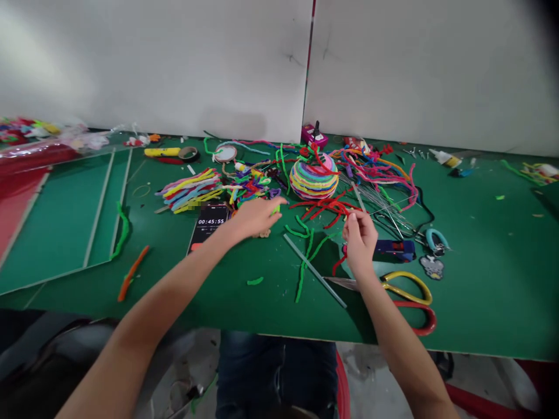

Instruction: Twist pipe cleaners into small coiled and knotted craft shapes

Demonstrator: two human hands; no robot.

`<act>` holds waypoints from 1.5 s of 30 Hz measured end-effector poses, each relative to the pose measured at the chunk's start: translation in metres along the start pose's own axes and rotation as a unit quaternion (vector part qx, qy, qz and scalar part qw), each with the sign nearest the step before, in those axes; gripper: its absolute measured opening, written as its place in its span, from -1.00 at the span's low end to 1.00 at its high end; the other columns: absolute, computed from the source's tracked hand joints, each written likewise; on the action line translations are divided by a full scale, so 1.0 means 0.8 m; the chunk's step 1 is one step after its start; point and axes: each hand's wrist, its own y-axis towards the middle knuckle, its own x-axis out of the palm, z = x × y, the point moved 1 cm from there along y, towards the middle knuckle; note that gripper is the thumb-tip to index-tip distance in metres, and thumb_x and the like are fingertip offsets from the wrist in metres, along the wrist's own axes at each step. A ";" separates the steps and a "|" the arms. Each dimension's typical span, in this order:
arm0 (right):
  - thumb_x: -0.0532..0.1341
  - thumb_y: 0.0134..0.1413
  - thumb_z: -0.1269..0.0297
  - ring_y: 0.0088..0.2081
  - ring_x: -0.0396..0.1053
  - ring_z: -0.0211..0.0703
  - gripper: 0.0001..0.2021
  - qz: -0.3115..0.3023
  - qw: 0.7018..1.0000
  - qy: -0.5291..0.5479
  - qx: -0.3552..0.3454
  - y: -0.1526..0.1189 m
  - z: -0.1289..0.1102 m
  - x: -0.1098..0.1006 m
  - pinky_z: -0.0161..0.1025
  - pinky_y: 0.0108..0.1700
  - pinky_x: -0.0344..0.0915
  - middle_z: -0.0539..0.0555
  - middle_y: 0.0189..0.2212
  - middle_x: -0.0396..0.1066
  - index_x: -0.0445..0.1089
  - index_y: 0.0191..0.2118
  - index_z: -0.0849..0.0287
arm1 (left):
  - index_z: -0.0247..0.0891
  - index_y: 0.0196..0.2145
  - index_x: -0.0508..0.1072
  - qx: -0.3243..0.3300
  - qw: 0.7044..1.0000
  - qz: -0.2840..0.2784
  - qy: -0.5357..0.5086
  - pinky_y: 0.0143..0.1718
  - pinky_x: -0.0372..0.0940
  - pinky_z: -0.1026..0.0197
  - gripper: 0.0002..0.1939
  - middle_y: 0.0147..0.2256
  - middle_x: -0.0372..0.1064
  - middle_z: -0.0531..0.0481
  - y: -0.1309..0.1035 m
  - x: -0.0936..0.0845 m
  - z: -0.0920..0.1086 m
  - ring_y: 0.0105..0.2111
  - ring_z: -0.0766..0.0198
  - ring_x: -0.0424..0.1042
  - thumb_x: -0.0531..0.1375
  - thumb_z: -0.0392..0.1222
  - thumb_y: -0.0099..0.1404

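My left hand [255, 217] hovers over a heap of short multicoloured pipe cleaners [251, 185], its fingers apart and nothing visible between them. A phone [208, 224] showing a timer lies partly under that forearm. Pinched in my right hand [360, 235] is a red pipe cleaner [348, 212], one of several red ones spread in front of a striped pipe-cleaner ball [313, 179]. Just right of this hand sits a dark blue tool [395, 250]. Scissors with yellow and red handles [408, 285] lie beneath my right forearm, blades pointing left.
Green pipe cleaners [304, 265] and a translucent stick [315, 272] lie between my arms. Bundled pipe cleaners [192, 190] rest left. Thin wires [375, 203] and a keyring [437, 241] are at right. A white wall [152, 64] rises behind the green table [489, 279].
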 end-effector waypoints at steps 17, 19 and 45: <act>0.27 -0.04 0.06 -0.65 0.00 -0.46 -0.74 -0.011 0.997 0.057 0.046 0.006 -0.004 0.001 -0.41 -0.64 -0.09 -0.14 -0.63 0.13 0.31 -0.42 0.14 | -0.30 -0.07 0.34 -0.367 0.907 0.153 -0.139 -0.31 0.16 0.32 -0.47 -0.23 0.43 0.00 -0.014 -0.132 -0.217 -0.42 0.45 0.16 0.20 0.16 0.16; 0.28 -0.05 0.06 -0.65 0.01 -0.46 -0.74 -0.011 0.997 0.057 0.049 0.006 -0.004 0.001 -0.41 -0.64 -0.09 -0.13 -0.62 0.14 0.32 -0.42 0.15 | -0.27 -0.04 0.30 -0.361 0.888 0.173 -0.227 -0.24 0.17 0.33 -0.53 -0.17 0.41 0.01 -0.027 -0.123 -0.234 -0.37 0.47 0.22 0.20 0.08 0.21; 0.34 -0.16 0.11 -0.66 -0.05 -0.50 -0.74 0.011 0.986 0.163 0.033 0.009 -0.039 -0.006 -0.45 -0.65 -0.09 -0.18 -0.63 0.06 0.30 -0.41 0.11 | -0.36 -0.25 0.50 -0.016 0.996 0.033 0.087 -0.18 0.29 0.08 -0.80 -0.25 0.48 -0.29 0.078 0.060 0.128 -0.16 -0.03 0.46 0.15 -0.28 0.19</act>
